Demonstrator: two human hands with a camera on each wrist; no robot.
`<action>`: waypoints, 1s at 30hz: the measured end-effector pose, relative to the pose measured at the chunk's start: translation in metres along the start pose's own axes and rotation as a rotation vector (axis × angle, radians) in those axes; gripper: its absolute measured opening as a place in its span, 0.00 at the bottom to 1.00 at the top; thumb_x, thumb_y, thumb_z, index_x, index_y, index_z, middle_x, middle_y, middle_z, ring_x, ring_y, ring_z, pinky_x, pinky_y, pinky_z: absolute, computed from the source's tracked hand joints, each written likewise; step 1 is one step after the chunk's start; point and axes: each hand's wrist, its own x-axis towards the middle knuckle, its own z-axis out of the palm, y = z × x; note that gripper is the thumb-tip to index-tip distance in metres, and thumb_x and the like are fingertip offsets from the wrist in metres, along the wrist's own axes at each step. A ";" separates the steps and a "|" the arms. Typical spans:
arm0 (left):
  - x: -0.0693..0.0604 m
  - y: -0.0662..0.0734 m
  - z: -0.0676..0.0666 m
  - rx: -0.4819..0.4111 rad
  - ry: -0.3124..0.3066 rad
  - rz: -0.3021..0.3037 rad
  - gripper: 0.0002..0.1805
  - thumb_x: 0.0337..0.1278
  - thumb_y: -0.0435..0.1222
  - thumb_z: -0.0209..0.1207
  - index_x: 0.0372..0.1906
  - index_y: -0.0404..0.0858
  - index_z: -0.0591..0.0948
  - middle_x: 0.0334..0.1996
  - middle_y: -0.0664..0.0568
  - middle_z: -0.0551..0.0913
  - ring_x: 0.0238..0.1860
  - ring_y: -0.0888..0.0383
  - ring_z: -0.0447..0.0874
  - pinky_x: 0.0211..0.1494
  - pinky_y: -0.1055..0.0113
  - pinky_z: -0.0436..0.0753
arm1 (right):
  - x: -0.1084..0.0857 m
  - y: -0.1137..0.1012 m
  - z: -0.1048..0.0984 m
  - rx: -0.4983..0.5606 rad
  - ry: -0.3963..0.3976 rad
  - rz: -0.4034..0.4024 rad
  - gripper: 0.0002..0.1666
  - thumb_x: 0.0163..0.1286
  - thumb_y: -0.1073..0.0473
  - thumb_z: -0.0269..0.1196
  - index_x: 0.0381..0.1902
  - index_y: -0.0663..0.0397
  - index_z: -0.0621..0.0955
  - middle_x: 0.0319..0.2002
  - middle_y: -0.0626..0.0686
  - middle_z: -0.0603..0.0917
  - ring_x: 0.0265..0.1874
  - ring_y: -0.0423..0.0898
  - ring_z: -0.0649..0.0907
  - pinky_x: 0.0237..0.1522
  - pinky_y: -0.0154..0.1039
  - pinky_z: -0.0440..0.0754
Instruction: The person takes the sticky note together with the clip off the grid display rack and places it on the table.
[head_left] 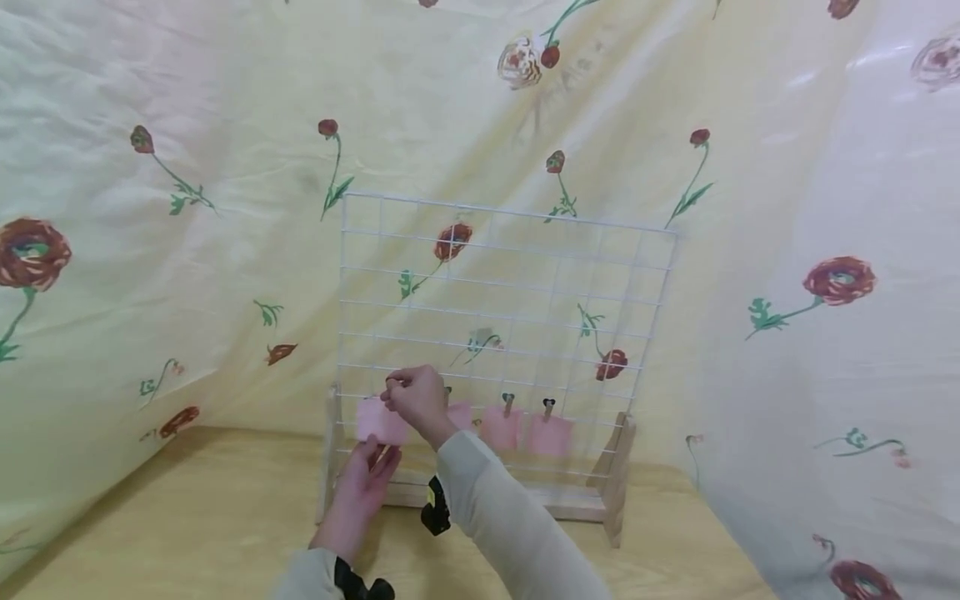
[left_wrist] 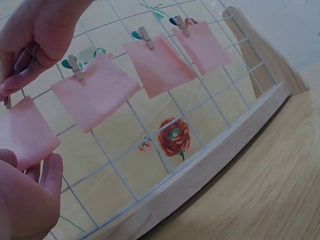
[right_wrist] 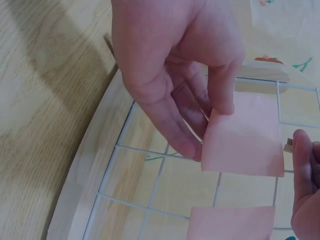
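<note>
Held clothespin [right_wrist: 288,145]: mostly hidden by the fingers of the right hand [head_left: 418,402]
Leftmost pink note [left_wrist: 27,132]: cut by the left wrist view's left edge
Second pink note [head_left: 460,415]: partly behind the right hand, head view
Base bar [head_left: 570,504]: partly behind the right sleeve [head_left: 510,517]
Desk [head_left: 187,500]: cut by the head view's bottom edge

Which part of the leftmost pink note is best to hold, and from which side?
Probably the lower edge of the pink note, from below, pinched front and back, where the left hand has hold. The note is thin and flat, and the right hand holds a clothespin near its upper edge, so leave that edge free.
</note>
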 end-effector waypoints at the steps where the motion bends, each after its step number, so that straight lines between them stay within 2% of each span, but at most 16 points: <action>1: -0.001 0.001 -0.002 0.006 -0.007 0.004 0.16 0.73 0.39 0.46 0.59 0.40 0.62 0.42 0.55 0.77 0.52 0.55 0.73 0.74 0.59 0.59 | -0.001 0.000 0.001 0.019 -0.004 0.006 0.09 0.66 0.66 0.61 0.41 0.62 0.86 0.22 0.50 0.86 0.21 0.40 0.84 0.26 0.33 0.85; 4: -0.004 0.004 -0.006 0.052 -0.023 0.011 0.23 0.73 0.40 0.45 0.67 0.38 0.57 0.41 0.56 0.78 0.50 0.57 0.76 0.74 0.58 0.59 | -0.001 0.001 0.002 0.085 -0.016 0.010 0.09 0.66 0.67 0.61 0.41 0.64 0.86 0.23 0.53 0.86 0.21 0.41 0.84 0.26 0.33 0.85; 7: -0.005 0.007 -0.007 0.116 -0.046 0.016 0.31 0.74 0.41 0.43 0.73 0.36 0.48 0.48 0.53 0.75 0.51 0.58 0.76 0.74 0.59 0.59 | -0.001 0.004 -0.003 0.131 -0.032 -0.014 0.10 0.67 0.68 0.60 0.43 0.67 0.85 0.25 0.55 0.87 0.21 0.42 0.85 0.28 0.34 0.86; 11: -0.005 0.010 -0.006 0.215 -0.060 0.031 0.33 0.76 0.42 0.39 0.74 0.33 0.43 0.54 0.50 0.70 0.50 0.60 0.77 0.72 0.60 0.64 | -0.001 0.008 -0.019 0.181 -0.071 -0.024 0.11 0.69 0.66 0.59 0.45 0.67 0.83 0.28 0.57 0.87 0.24 0.42 0.85 0.32 0.36 0.87; 16: -0.008 0.017 -0.006 0.295 -0.047 0.037 0.30 0.76 0.40 0.39 0.73 0.30 0.46 0.46 0.55 0.76 0.46 0.62 0.79 0.64 0.64 0.74 | -0.004 0.011 -0.039 0.212 -0.094 -0.037 0.12 0.69 0.67 0.59 0.45 0.70 0.83 0.29 0.60 0.87 0.23 0.41 0.84 0.32 0.37 0.87; 21: -0.011 0.023 -0.007 0.399 -0.033 0.041 0.28 0.75 0.37 0.41 0.71 0.28 0.51 0.40 0.57 0.80 0.42 0.64 0.82 0.57 0.67 0.80 | -0.009 0.015 -0.053 0.224 -0.115 -0.012 0.12 0.69 0.66 0.59 0.46 0.69 0.83 0.29 0.59 0.87 0.23 0.41 0.84 0.33 0.37 0.87; 26: -0.013 0.028 -0.005 0.507 -0.028 0.044 0.24 0.75 0.36 0.42 0.67 0.27 0.56 0.38 0.55 0.82 0.40 0.64 0.84 0.51 0.67 0.83 | -0.016 0.019 -0.065 0.209 -0.145 -0.020 0.12 0.70 0.65 0.59 0.46 0.67 0.83 0.30 0.57 0.87 0.25 0.42 0.84 0.36 0.39 0.87; 30: -0.017 0.031 -0.004 0.594 -0.019 0.043 0.25 0.75 0.36 0.41 0.68 0.25 0.57 0.38 0.53 0.83 0.38 0.64 0.84 0.48 0.67 0.84 | -0.023 0.022 -0.072 0.216 -0.167 -0.027 0.12 0.70 0.65 0.59 0.47 0.67 0.82 0.31 0.57 0.87 0.27 0.44 0.85 0.37 0.40 0.87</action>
